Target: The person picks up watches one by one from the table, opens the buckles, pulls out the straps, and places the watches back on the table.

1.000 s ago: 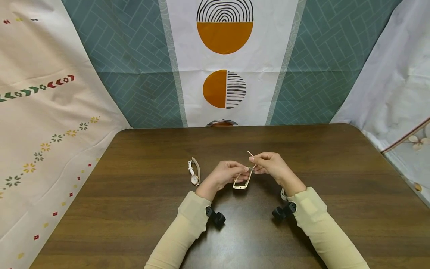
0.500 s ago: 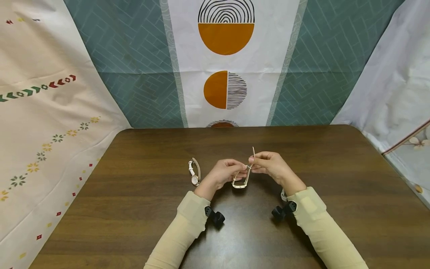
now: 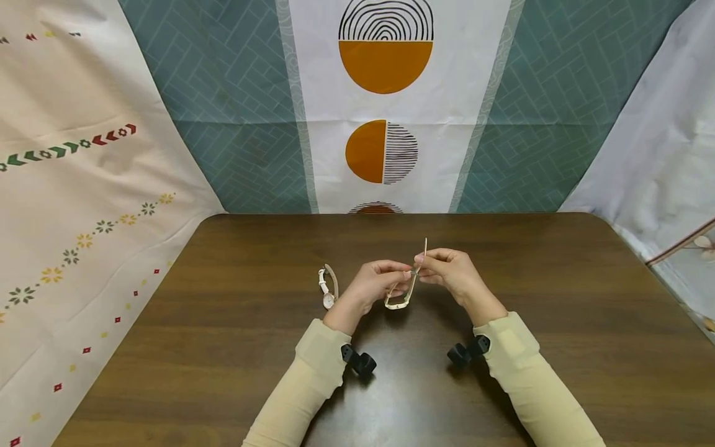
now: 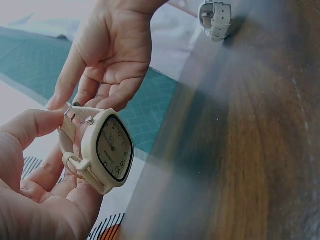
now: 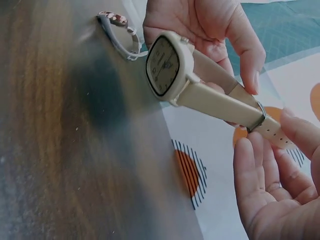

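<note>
A cream wristwatch (image 4: 114, 150) with a squarish face is held between my hands above the table, its strap looped through the metal buckle (image 5: 259, 117). My left hand (image 3: 373, 287) pinches the strap close to the buckle, thumb on top. The right hand (image 3: 455, 276) pinches the strap's free end (image 5: 277, 134), which has a row of holes and points upward in the head view. The watch case hangs lowest, facing away from the palms. In the right wrist view, the right fingers lie under the strap end.
On the brown table (image 3: 251, 360), a small white-strapped watch (image 3: 328, 300) lies left of my left hand. Another white-strapped watch (image 4: 220, 20) lies near the right wrist in the left wrist view. Patterned cloths (image 3: 234, 124) hang behind and beside the table.
The strap's free end has swung from leaning left to upright and reaches higher above the right fingers. Both hands stay together at the buckle, and the head view has shifted slightly.
</note>
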A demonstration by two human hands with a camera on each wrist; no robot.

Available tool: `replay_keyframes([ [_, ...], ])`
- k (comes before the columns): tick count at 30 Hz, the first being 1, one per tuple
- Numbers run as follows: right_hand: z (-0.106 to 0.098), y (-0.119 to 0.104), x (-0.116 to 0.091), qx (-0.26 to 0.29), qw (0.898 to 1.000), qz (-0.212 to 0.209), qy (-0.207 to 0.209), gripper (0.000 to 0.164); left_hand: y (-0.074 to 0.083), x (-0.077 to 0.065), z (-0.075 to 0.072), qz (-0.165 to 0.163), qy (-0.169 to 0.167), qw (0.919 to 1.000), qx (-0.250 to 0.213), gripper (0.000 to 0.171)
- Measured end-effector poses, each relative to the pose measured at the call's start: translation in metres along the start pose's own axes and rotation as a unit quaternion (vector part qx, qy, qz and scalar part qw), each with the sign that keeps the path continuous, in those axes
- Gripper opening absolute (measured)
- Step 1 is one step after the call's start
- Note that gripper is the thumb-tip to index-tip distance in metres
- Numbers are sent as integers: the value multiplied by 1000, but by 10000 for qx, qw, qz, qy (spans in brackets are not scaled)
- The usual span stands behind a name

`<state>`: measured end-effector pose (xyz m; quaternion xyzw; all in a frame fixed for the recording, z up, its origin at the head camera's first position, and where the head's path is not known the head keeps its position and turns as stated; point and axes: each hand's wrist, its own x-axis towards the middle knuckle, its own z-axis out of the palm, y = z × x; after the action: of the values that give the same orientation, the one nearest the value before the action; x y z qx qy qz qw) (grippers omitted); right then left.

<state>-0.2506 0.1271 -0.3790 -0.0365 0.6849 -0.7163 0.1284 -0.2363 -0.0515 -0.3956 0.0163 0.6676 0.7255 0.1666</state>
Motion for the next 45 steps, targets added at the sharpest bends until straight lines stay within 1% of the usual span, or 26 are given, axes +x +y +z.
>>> replay_keyframes([
  [5, 3, -2, 0, 49, 9999, -148, 73, 11, 1, 1, 1, 25, 150, 9999, 0, 25],
  [11, 6, -3, -2, 24, 9992, -392, 114, 9, -1, 1, 3, 123, 276, 9995, 67, 26],
  [19, 5, -1, -2, -14, 9979, -641, 108, 16, -2, -1, 4, 409, 228, 9986, 258, 25],
  [24, 4, 1, -1, -207, 9972, -712, 96, 5, -2, -1, 4, 596, 220, 9974, 348, 27],
  [26, 4, 1, -1, -281, 9969, -731, 119, 4, -3, -1, 4, 595, 220, 9973, 357, 26],
  [33, 5, 3, 0, -371, 9963, -751, 213, 15, -4, 0, 3, 569, 190, 9974, 408, 26],
  [38, 5, 4, 1, -373, 9956, -788, 343, 22, -6, 1, 3, 557, 155, 9978, 325, 27],
  [45, 7, 7, 1, -221, 9948, -864, 486, 12, -7, 2, 3, 434, 171, 9987, 223, 28],
])
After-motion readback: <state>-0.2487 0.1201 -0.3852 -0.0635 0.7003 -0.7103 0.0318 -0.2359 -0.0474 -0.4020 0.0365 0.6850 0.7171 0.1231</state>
